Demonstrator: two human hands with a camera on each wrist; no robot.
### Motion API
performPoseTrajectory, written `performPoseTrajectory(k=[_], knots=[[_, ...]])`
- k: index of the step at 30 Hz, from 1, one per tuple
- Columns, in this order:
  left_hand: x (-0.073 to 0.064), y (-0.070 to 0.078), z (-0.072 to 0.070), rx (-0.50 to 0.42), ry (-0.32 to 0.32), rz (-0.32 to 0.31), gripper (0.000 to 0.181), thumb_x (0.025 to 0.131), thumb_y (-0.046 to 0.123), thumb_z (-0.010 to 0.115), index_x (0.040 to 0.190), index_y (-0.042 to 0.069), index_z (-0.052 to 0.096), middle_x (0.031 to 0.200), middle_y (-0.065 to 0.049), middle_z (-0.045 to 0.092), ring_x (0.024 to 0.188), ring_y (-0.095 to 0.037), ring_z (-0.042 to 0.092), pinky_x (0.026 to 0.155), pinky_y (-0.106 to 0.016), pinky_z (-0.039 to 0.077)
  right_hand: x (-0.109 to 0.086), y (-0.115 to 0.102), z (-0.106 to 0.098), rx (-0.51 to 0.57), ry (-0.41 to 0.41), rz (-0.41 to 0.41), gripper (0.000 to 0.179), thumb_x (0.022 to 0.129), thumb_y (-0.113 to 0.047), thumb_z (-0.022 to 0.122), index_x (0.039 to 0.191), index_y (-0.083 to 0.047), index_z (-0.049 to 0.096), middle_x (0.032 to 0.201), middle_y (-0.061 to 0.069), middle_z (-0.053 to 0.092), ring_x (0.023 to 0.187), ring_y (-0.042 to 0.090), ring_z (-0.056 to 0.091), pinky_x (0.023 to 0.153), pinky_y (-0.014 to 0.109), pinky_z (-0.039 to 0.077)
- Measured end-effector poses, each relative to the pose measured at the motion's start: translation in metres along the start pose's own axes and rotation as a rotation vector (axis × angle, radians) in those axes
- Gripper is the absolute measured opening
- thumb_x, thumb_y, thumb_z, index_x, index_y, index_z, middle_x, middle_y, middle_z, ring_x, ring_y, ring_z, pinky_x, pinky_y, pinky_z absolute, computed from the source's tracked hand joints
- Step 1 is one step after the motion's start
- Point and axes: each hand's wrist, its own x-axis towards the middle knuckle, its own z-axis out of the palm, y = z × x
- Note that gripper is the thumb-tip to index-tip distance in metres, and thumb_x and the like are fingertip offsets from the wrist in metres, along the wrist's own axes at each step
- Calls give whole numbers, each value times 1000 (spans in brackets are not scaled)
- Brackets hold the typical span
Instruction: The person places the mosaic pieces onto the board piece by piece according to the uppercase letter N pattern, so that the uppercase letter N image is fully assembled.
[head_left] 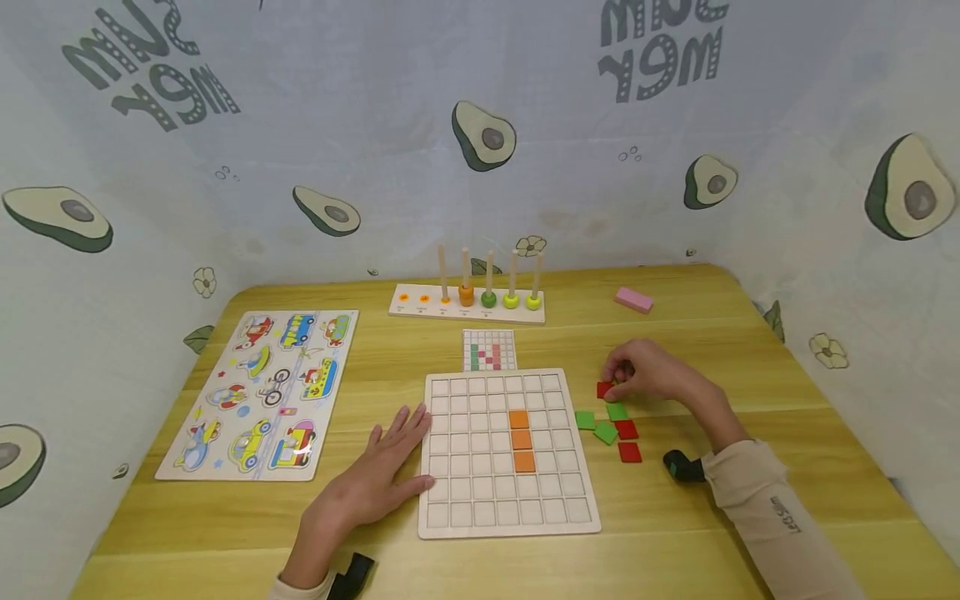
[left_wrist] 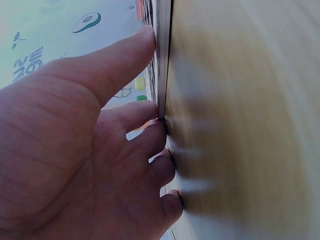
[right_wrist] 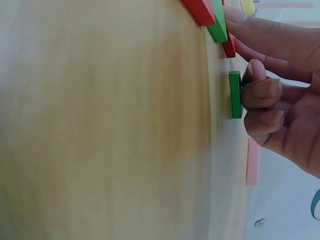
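In the head view a white grid board (head_left: 480, 512) lies on the table, with orange square tiles (head_left: 521, 440) in one column. My left hand (head_left: 375, 479) rests at the board's left edge, fingers spread; the left wrist view shows the thumb (left_wrist: 125, 52) against that edge. To the right, my right hand (head_left: 652, 371) pinches a red square tile (head_left: 603, 389) between thumb and index finger, near the table surface. Its other fingers curl beside a green tile (right_wrist: 235, 95) in the right wrist view; whether they hold it I cannot tell. Several green tiles (head_left: 585, 420) and red tiles (head_left: 629, 452) lie loose nearby.
Above the board lies a pattern card (head_left: 489, 350). Behind it stands a peg counting stand (head_left: 468, 308) with rings. A picture puzzle board (head_left: 258, 396) occupies the left side. Toward the back right lies a pink block (head_left: 633, 300). A printed cloth (head_left: 405, 150) hangs behind the table.
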Motion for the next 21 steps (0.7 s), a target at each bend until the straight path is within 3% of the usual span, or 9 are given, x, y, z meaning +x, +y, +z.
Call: performPoseTrajectory(k=[21], knots=[[0, -1, 0, 7, 2, 3, 80, 107, 30, 69, 169, 0, 29, 178, -17, 21, 166, -42, 7, 131, -69, 2, -5, -4, -5, -43, 45, -59, 18, 85, -9, 92, 81, -11, 75, 76, -5, 67, 70, 11, 56, 63, 24, 51]])
